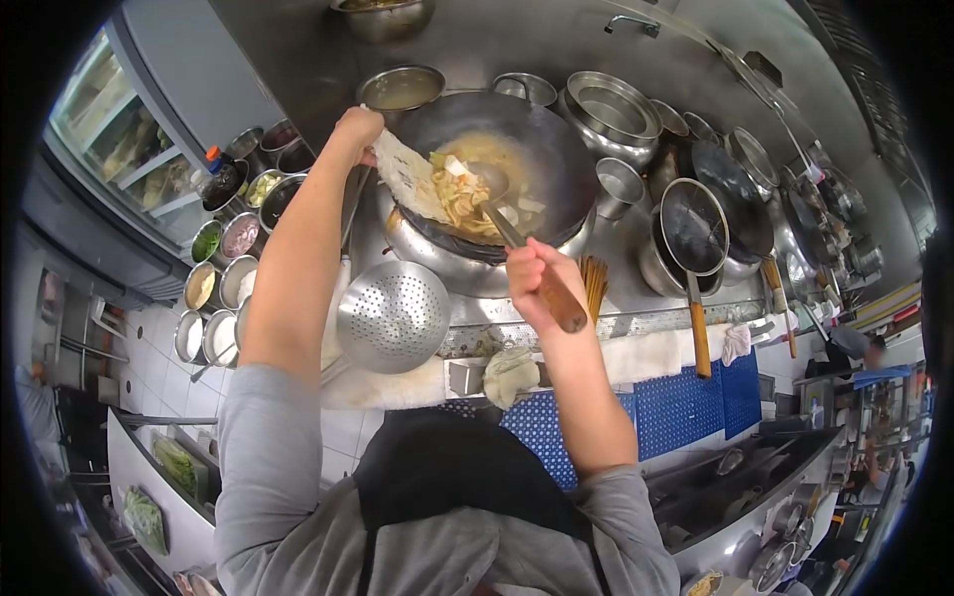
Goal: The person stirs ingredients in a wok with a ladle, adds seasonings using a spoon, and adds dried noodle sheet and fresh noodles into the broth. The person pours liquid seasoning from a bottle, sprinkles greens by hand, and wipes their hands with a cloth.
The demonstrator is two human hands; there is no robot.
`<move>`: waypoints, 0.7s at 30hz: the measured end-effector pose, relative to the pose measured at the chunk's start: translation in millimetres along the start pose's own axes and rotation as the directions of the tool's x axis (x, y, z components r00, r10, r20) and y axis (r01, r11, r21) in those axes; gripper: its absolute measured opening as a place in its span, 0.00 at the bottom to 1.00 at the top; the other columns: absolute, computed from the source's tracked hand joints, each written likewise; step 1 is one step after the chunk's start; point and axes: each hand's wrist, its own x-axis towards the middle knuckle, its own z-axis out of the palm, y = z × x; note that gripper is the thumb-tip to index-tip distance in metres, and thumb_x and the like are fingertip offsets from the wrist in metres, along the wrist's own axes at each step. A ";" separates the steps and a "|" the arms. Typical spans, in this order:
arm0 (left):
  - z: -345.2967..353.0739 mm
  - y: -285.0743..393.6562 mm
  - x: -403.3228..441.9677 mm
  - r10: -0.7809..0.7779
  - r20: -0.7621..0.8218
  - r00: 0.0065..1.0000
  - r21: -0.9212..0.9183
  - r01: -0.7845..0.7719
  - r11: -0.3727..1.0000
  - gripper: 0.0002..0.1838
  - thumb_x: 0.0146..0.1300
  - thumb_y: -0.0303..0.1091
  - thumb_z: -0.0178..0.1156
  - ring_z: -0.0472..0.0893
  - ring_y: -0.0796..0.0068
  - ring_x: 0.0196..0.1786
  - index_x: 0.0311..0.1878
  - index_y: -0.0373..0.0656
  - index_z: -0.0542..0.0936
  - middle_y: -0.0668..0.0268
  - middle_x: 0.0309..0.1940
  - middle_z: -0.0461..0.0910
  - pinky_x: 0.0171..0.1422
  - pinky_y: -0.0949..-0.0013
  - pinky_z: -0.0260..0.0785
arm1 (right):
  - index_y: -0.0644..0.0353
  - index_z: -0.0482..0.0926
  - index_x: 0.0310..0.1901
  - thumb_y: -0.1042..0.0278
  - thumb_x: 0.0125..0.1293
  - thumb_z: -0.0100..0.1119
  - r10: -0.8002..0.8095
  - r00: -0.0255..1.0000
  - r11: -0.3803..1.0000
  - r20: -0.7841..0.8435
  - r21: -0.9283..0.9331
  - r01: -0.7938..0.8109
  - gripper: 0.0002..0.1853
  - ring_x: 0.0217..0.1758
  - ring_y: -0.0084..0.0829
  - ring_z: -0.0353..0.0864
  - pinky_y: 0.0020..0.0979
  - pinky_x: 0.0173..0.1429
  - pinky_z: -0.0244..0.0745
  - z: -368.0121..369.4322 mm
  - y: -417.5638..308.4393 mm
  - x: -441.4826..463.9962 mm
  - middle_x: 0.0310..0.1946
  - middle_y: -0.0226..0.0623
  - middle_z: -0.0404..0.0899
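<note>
My left hand (pixel 360 134) is closed on a pale cloth (pixel 409 177) at the left rim of a large dark wok (pixel 556 149). Wrapped round the wooden handle of a metal ladle (pixel 507 226), my right hand (pixel 542 283) is in front of the wok. The ladle's bowl is inside the wok, beside a heap of cooked food (pixel 463 199) in yellowish broth. Part of the cloth hangs over the wok's left side, next to the food.
A perforated metal strainer (pixel 394 316) lies left of my right hand. Bamboo sticks (pixel 593 283) stand right of it. A wire skimmer (pixel 695 228) rests on a pot at the right. Ingredient bowls (pixel 240 235) line the left. A metal basin (pixel 401 87) sits behind the wok.
</note>
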 end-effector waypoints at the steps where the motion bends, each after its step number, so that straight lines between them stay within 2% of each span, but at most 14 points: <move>1: -3.8 -7.3 -4.2 -0.018 0.005 1.000 -0.031 0.018 0.999 0.17 0.63 0.24 0.50 0.89 0.48 0.40 0.50 0.23 0.79 0.46 0.43 0.86 0.37 0.48 0.86 | 0.59 0.69 0.41 0.65 0.77 0.52 -0.016 1.000 0.993 0.001 -0.119 0.016 0.08 0.22 0.18 0.73 0.20 0.25 0.71 -2.2 0.1 -4.0 0.27 0.27 0.74; 3: -3.5 -30.5 4.5 -0.048 -0.024 0.999 -0.093 0.046 0.995 0.17 0.63 0.24 0.50 0.89 0.49 0.39 0.50 0.24 0.80 0.47 0.42 0.86 0.35 0.49 0.86 | 0.59 0.71 0.46 0.65 0.76 0.54 -0.090 0.996 0.921 -0.017 -0.383 0.076 0.07 0.22 0.18 0.74 0.20 0.24 0.70 2.4 7.8 -20.3 0.27 0.27 0.75; 4: 0.7 -38.5 5.1 -0.078 -0.076 0.994 -0.024 0.076 0.997 0.18 0.63 0.25 0.51 0.89 0.50 0.40 0.51 0.26 0.81 0.48 0.45 0.86 0.36 0.51 0.86 | 0.59 0.72 0.50 0.65 0.76 0.55 -0.150 0.988 0.847 -0.028 -0.519 0.114 0.08 0.22 0.18 0.74 0.21 0.23 0.69 13.2 13.9 -33.6 0.27 0.27 0.76; 5: 8.9 -46.8 5.4 -0.102 -0.104 0.989 -0.046 0.097 0.994 0.18 0.64 0.26 0.51 0.89 0.51 0.41 0.53 0.27 0.81 0.49 0.47 0.85 0.36 0.52 0.85 | 0.60 0.74 0.53 0.66 0.75 0.56 -0.210 0.977 0.753 -0.031 -0.643 0.142 0.11 0.21 0.18 0.74 0.21 0.22 0.69 19.1 17.4 -41.1 0.27 0.27 0.76; 6: 19.3 -59.1 9.2 -0.127 -0.131 0.983 -0.067 0.119 0.991 0.19 0.64 0.27 0.52 0.89 0.51 0.43 0.54 0.27 0.81 0.49 0.49 0.85 0.37 0.53 0.85 | 0.61 0.73 0.59 0.67 0.75 0.56 -0.257 0.966 0.609 -0.018 -0.779 0.148 0.15 0.20 0.18 0.74 0.22 0.21 0.68 19.8 13.9 -43.1 0.27 0.28 0.77; 7: 28.4 -63.3 8.5 -0.159 -0.098 0.982 -0.166 0.141 0.976 0.19 0.65 0.29 0.53 0.89 0.53 0.45 0.56 0.29 0.81 0.50 0.53 0.84 0.38 0.55 0.85 | 0.61 0.71 0.64 0.68 0.74 0.57 -0.301 0.954 0.442 0.004 -0.886 0.143 0.20 0.19 0.19 0.74 0.23 0.20 0.68 20.7 6.6 -46.0 0.26 0.28 0.77; 8: 36.7 -67.5 7.6 -0.161 -0.102 0.982 -0.128 0.147 0.981 0.19 0.66 0.30 0.54 0.88 0.53 0.47 0.56 0.28 0.81 0.49 0.55 0.83 0.39 0.54 0.85 | 0.62 0.70 0.70 0.68 0.74 0.57 -0.340 0.940 0.255 0.037 -0.958 0.130 0.24 0.18 0.20 0.74 0.24 0.19 0.67 21.5 1.9 -47.6 0.26 0.29 0.78; 9: 46.3 -61.6 -6.4 -0.144 -0.101 0.984 -0.135 0.130 0.982 0.20 0.66 0.30 0.55 0.88 0.53 0.47 0.56 0.28 0.81 0.49 0.55 0.83 0.39 0.55 0.86 | 0.62 0.60 0.77 0.71 0.72 0.59 -0.411 0.909 0.175 0.071 -0.972 0.155 0.34 0.15 0.21 0.72 0.26 0.18 0.66 10.2 3.4 -41.0 0.25 0.30 0.78; 12: 64.5 -57.5 -18.1 -0.114 -0.069 0.991 -0.155 0.103 0.983 0.20 0.65 0.30 0.55 0.88 0.52 0.47 0.57 0.29 0.80 0.49 0.56 0.82 0.40 0.55 0.87 | 0.62 0.59 0.78 0.71 0.71 0.60 -0.507 0.841 -0.015 0.187 -0.978 0.208 0.36 0.16 0.22 0.73 0.26 0.18 0.67 -13.3 -6.0 -34.6 0.25 0.30 0.77; 13: 69.8 -56.6 -19.8 -0.106 -0.053 0.993 -0.162 0.096 0.982 0.20 0.65 0.30 0.55 0.88 0.52 0.47 0.57 0.28 0.80 0.49 0.56 0.82 0.41 0.55 0.87 | 0.62 0.58 0.78 0.72 0.71 0.59 -0.487 0.853 0.006 0.186 -0.976 0.216 0.36 0.16 0.22 0.73 0.26 0.18 0.67 -12.8 -13.2 -41.7 0.24 0.29 0.76; 16: 84.0 -52.0 -31.0 -0.094 -0.061 0.994 -0.124 0.086 0.989 0.21 0.64 0.30 0.55 0.89 0.52 0.46 0.57 0.28 0.80 0.48 0.55 0.83 0.40 0.55 0.87 | 0.60 0.63 0.76 0.69 0.73 0.59 -0.426 0.902 0.216 0.070 -0.960 0.177 0.32 0.16 0.20 0.72 0.24 0.17 0.68 -7.7 -16.4 -65.8 0.24 0.28 0.76; 19: 100.8 -48.7 -43.4 -0.083 0.007 0.997 -0.068 0.083 0.994 0.21 0.63 0.30 0.56 0.89 0.53 0.46 0.57 0.27 0.80 0.48 0.53 0.84 0.39 0.55 0.87 | 0.61 0.60 0.77 0.69 0.73 0.59 -0.321 0.946 0.350 -0.037 -0.933 0.083 0.34 0.16 0.21 0.73 0.28 0.18 0.68 -32.3 -31.3 -58.1 0.24 0.28 0.76; 21: 112.1 -46.8 -49.9 -0.065 -0.041 0.997 0.011 0.065 0.998 0.21 0.63 0.30 0.57 0.89 0.54 0.45 0.56 0.28 0.81 0.48 0.52 0.84 0.38 0.55 0.87 | 0.61 0.61 0.77 0.68 0.74 0.59 -0.327 0.943 0.398 -0.069 -0.914 0.071 0.33 0.15 0.22 0.73 0.28 0.18 0.68 -44.8 -36.2 -50.8 0.24 0.27 0.77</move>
